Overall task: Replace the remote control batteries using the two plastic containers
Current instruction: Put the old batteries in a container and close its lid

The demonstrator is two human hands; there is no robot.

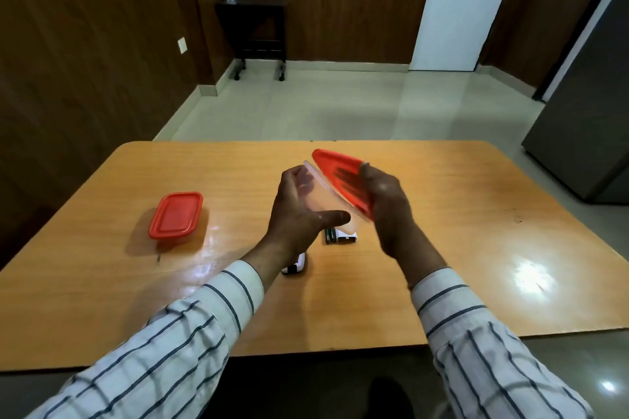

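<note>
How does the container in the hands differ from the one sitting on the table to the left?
The held container is lifted and tilted between the left hand and right hand; the left container rests flat and untouched on the table. Both have red lids.

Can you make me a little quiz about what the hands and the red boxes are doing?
1. True or false: both containers are sitting on the table.
2. Which hand grips the red lid? A) left hand B) right hand C) neither
3. Fill in: the closed container lies to the person's ____ side.

Key
1. False. One clear container is held up, tilted, above the table between the left hand and the right hand. Only the closed one rests on the table.
2. B. The lid looks partly lifted off the container.
3. Left. The batteries lie just below the hands.
</note>
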